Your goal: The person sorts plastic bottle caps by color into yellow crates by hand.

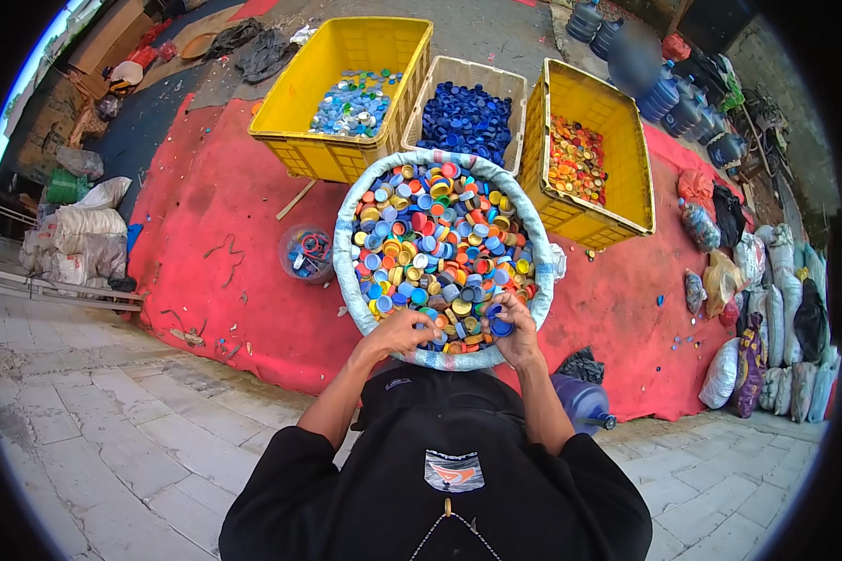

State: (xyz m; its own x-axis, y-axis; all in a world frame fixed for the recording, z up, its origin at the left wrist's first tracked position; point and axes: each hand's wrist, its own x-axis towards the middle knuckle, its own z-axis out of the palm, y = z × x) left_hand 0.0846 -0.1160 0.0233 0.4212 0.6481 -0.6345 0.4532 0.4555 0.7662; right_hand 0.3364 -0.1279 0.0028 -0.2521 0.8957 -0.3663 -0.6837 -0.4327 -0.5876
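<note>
A large round basket, its rim [349, 224] wrapped in pale cloth, stands right in front of me, full of mixed bottle caps [430, 243] in blue, orange, yellow, white and other colours. My right hand [517, 338] is closed around dark blue bottle caps [500, 323] above the near right part of the basket. Over the near left part, my left hand [404, 333] has its fingers curled together low over the caps; I cannot tell what is between them.
Beyond the basket stand a yellow crate [276, 112] with light blue and clear caps, a white crate [482, 73] with dark blue caps, and a yellow crate [617, 220] with orange and red caps. A small tub [295, 271] sits left, a water jug [585, 402] near right, sacks [720, 374] far right.
</note>
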